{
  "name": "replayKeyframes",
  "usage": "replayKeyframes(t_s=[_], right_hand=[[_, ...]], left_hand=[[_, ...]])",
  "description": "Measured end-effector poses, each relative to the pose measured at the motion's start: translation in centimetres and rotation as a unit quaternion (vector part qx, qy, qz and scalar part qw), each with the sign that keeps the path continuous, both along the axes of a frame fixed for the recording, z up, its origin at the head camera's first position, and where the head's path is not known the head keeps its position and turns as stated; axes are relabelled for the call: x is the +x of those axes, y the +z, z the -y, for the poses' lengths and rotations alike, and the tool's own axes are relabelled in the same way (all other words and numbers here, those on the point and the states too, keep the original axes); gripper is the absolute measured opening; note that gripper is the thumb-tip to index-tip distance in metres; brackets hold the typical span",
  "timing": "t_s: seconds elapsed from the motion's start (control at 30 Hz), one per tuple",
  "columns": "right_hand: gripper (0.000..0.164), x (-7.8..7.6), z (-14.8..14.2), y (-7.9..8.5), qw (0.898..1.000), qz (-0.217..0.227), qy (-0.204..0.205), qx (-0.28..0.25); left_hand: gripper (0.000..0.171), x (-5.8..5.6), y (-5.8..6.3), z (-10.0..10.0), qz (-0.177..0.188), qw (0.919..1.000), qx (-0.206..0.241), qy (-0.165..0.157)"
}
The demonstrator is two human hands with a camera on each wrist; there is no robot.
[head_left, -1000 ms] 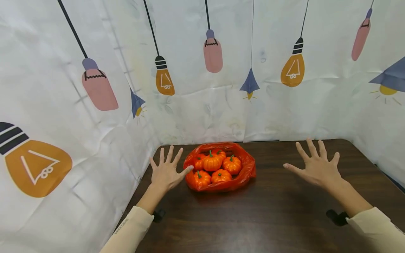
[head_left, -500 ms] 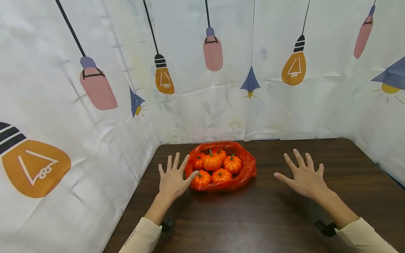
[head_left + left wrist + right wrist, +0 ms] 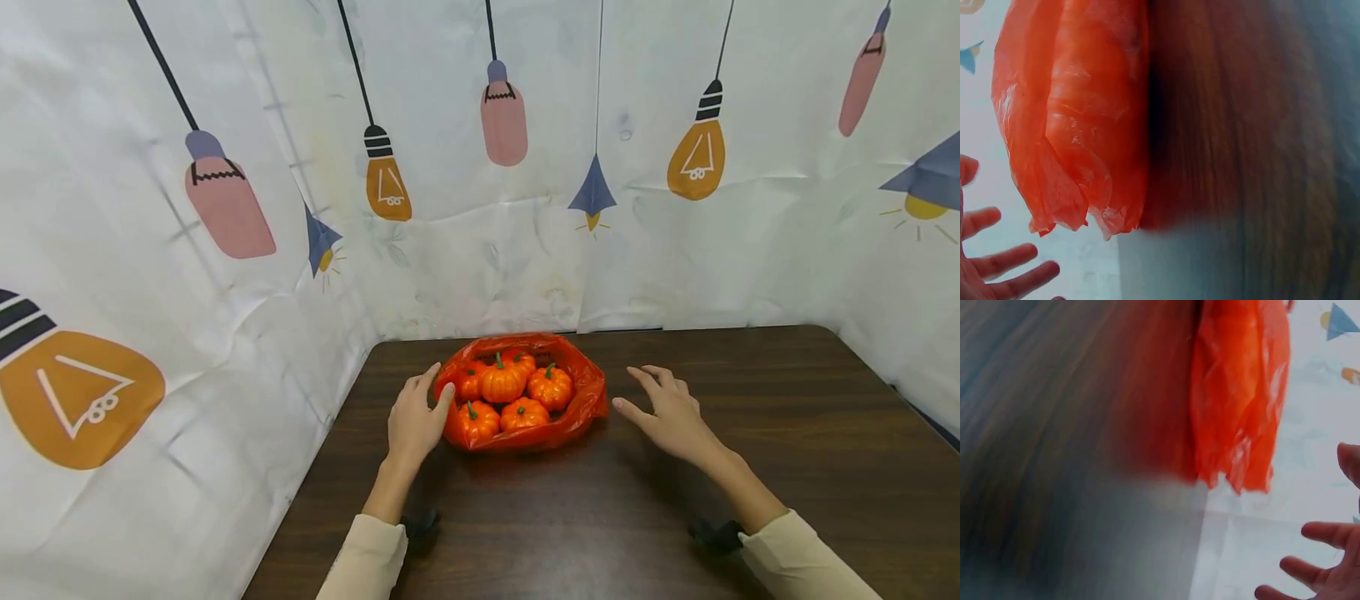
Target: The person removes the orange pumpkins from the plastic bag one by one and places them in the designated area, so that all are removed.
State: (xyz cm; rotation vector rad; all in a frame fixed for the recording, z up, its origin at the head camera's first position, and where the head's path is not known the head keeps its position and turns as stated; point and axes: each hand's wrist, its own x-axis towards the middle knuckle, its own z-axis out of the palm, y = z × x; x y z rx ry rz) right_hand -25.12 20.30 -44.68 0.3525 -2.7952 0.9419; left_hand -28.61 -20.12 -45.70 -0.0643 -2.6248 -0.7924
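Observation:
A red plastic bag (image 3: 577, 425) with its mouth open holds several small orange pumpkins (image 3: 503, 383) with green stems. Close by the bag's left side is my left hand (image 3: 414, 421), its fingers loosely bent and its thumb overlapping the rim in the head view. In the left wrist view, a gap shows between those fingers (image 3: 1013, 259) and the bag (image 3: 1079, 119). To the bag's right hovers my right hand (image 3: 671, 417), fingers spread and slightly bent, apart from the bag. The right wrist view has the bag (image 3: 1238, 394) and that hand's fingers (image 3: 1325, 534) with nothing held.
The bag stands on a dark brown wooden table (image 3: 555, 525), near its back edge. Behind and at both sides hangs a white sheet (image 3: 480, 275) printed with lamps and bulbs. Dark wrist cameras sit under both cuffs.
Both hands have moved inward toward the bag, the right one travelling farther to the left. Their fingers, earlier spread wide, are now more bent. The bag and pumpkins stay in place.

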Motion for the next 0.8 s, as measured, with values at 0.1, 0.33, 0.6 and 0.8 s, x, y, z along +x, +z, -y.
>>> replayKeyframes(t_s=[0.1, 0.33, 0.6, 0.8], right_hand=[[0.07, -0.4, 0.9, 0.3, 0.999, 0.006, 0.015, -0.047], [0.064, -1.4, 3.3, 0.8, 0.99, 0.007, 0.045, -0.131], [0.063, -2.1, 6.0, 1.7, 0.972, 0.023, 0.083, -0.22], [0.06, -2.4, 7.8, 1.8, 0.962, 0.04, 0.112, -0.246]], left_hand=[[0.047, -0.5, -0.3, 0.2, 0.002, 0.9981, 0.06, 0.011], [0.043, -1.8, -0.6, 0.6, 0.022, 0.9892, 0.143, 0.025], [0.039, -3.1, -0.6, 0.7, 0.037, 0.9784, 0.202, 0.026], [0.031, -3.7, -0.9, 0.9, 0.048, 0.974, 0.22, 0.023]])
